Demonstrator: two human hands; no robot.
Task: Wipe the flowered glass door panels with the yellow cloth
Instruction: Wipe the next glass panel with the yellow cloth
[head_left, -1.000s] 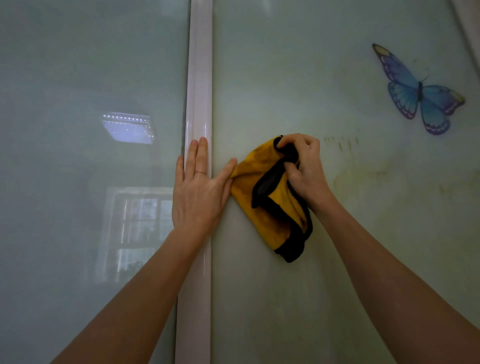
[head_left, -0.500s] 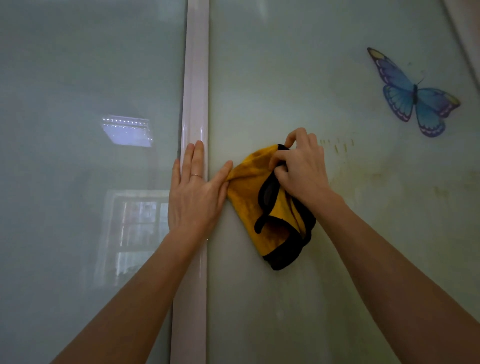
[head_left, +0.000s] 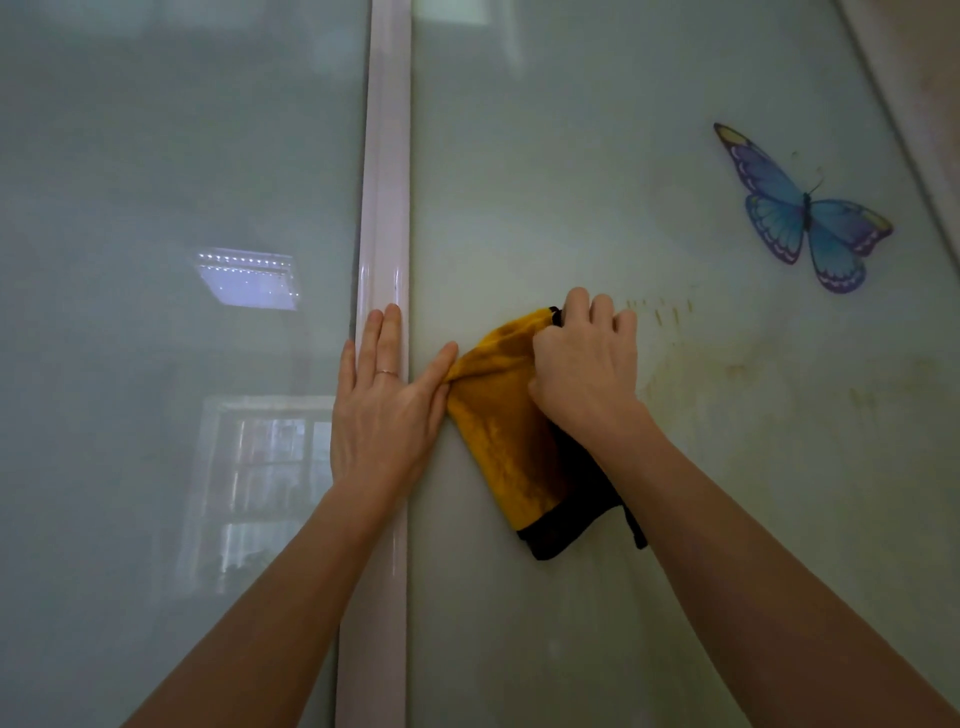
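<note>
A yellow cloth (head_left: 506, 426) with a black edge lies bunched against the right frosted glass panel (head_left: 597, 156). My right hand (head_left: 584, 371) grips its upper part with curled fingers and holds it on the glass. My left hand (head_left: 382, 410) lies flat with straight fingers on the white frame strip (head_left: 387, 182) between the two panels; its thumb touches the cloth's left corner. The left glass panel (head_left: 156, 156) reflects a ceiling light and a window.
A blue butterfly picture (head_left: 800, 213) sits on the right panel, up and to the right of the cloth. Faint yellowish printed marks (head_left: 753, 374) spread right of my right hand. A pale door frame edge (head_left: 914, 104) runs down the far right.
My right hand has turned over the cloth and now covers its top, hiding the black fold. The cloth hangs longer downward. My left hand has stayed on the strip.
</note>
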